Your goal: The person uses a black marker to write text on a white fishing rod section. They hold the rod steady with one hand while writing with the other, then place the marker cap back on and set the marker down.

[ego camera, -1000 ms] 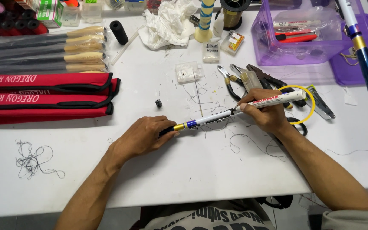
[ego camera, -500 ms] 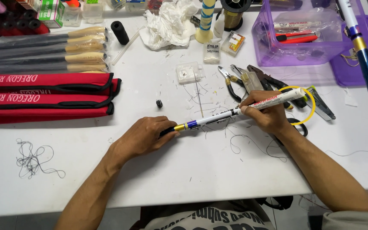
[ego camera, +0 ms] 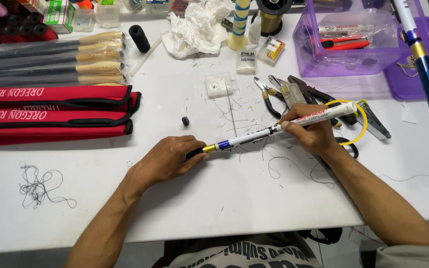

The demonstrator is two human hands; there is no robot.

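Over a white worktop (ego camera: 214, 208), the left hand (ego camera: 167, 160) closes around a slim rod with gold and blue bands (ego camera: 234, 142), while the right hand (ego camera: 311, 130) grips a white marker pen (ego camera: 319, 116) against it. A slipping grip could smear the mark.

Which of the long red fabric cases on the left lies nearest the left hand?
The lower red fabric case, closest to the table's front edge; its end points toward the left hand, while the upper red case lies farther back.
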